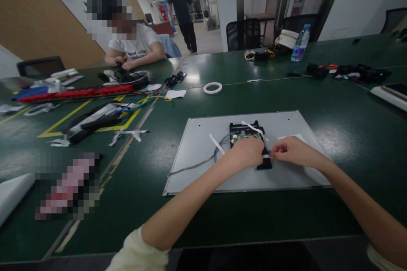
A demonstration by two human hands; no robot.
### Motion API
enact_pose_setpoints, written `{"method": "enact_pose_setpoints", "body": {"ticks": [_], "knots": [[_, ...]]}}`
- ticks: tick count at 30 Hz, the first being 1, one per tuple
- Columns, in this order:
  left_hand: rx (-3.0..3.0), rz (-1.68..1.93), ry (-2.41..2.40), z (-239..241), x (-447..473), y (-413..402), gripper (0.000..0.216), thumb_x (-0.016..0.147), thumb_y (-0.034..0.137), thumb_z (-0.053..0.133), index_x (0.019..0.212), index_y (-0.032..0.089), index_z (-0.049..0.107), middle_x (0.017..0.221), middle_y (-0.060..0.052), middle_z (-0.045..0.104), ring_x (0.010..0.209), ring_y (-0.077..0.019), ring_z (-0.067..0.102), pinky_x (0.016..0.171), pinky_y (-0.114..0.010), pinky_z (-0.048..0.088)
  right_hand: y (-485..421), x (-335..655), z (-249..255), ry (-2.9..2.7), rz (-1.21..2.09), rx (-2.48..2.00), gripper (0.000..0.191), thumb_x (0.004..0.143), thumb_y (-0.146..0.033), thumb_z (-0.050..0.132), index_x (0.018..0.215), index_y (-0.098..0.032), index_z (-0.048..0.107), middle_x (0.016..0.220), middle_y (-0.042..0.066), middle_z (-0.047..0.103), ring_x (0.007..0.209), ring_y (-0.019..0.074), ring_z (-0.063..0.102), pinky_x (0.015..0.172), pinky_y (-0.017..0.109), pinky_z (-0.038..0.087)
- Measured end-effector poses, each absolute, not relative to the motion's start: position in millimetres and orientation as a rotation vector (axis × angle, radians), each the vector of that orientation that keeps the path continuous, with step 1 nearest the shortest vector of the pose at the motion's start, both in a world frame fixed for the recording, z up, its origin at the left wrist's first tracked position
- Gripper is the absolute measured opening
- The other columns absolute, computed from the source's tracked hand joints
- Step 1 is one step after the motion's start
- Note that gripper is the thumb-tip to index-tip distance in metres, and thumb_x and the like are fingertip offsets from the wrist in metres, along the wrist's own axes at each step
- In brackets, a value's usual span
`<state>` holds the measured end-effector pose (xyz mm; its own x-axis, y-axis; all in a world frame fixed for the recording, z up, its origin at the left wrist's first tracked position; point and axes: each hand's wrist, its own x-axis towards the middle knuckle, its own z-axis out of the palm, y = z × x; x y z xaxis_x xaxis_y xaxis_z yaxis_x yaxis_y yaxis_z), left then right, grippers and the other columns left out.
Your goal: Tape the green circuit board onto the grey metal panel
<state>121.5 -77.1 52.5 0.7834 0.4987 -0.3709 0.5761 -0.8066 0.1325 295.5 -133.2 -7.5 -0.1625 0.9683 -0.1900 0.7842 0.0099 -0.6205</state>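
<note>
A grey metal panel (197,156) lies flat on the green table in front of me. On it sits a black module (246,129) with a green circuit board, grey cables and white tape strips. My left hand (246,152) rests closed on the module's lower part, pressing it down. My right hand (291,150) is closed in a pinch at the module's right edge, on a small white strip of tape (267,156).
A white tape roll (212,87) lies beyond the panel. At the left are red strips (79,92), black parts and coloured wires, where a seated person works. A water bottle (299,43) and black gear stand at the far right. Another person walks at the back.
</note>
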Motion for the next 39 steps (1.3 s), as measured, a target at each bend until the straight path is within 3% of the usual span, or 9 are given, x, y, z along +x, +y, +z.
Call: {"method": "enact_pose_setpoints", "body": {"ticks": [4, 16, 23, 39], "knots": [[2.740, -0.504, 0.842, 50.7, 123.0, -78.4, 0.029, 0.079, 0.018, 0.046, 0.095, 0.006, 0.068, 0.082, -0.020, 0.067, 0.077, -0.0290, 0.065, 0.060, -0.034, 0.050, -133.7, 295.1, -8.0, -2.011, 0.869, -1.837, 0.025, 0.074, -0.041, 0.056, 0.072, -0.019, 0.069, 0.061, 0.001, 0.058, 0.056, 0.0120, 0.049, 0.053, 0.025, 0.031], [2.741, -0.479, 0.888, 50.3, 124.1, -81.2, 0.027, 0.080, 0.017, 0.049, 0.096, 0.007, 0.068, 0.082, -0.018, 0.067, 0.081, -0.0258, 0.065, 0.066, -0.030, 0.050, -135.8, 293.3, -2.8, -2.005, 0.871, -1.858, 0.025, 0.075, -0.041, 0.056, 0.072, -0.019, 0.069, 0.062, 0.000, 0.060, 0.057, 0.0122, 0.051, 0.053, 0.026, 0.032], [2.779, -0.484, 0.958, 53.3, 127.6, -89.9, 0.027, 0.083, 0.018, 0.047, 0.098, 0.007, 0.067, 0.088, -0.020, 0.067, 0.087, -0.0292, 0.065, 0.069, -0.035, 0.052, -135.8, 293.1, -4.5, -2.013, 0.850, -1.861, 0.021, 0.074, -0.036, 0.056, 0.070, -0.019, 0.068, 0.060, -0.001, 0.060, 0.056, 0.0109, 0.052, 0.052, 0.024, 0.033], [2.712, -0.587, 0.736, 53.2, 119.6, -71.8, 0.028, 0.079, 0.017, 0.045, 0.090, 0.009, 0.069, 0.088, -0.017, 0.069, 0.077, -0.0258, 0.065, 0.060, -0.032, 0.050, -137.2, 292.8, -2.7, -2.004, 0.846, -1.868, 0.021, 0.075, -0.035, 0.057, 0.068, -0.018, 0.066, 0.061, -0.001, 0.061, 0.057, 0.0106, 0.053, 0.053, 0.024, 0.033]]}}
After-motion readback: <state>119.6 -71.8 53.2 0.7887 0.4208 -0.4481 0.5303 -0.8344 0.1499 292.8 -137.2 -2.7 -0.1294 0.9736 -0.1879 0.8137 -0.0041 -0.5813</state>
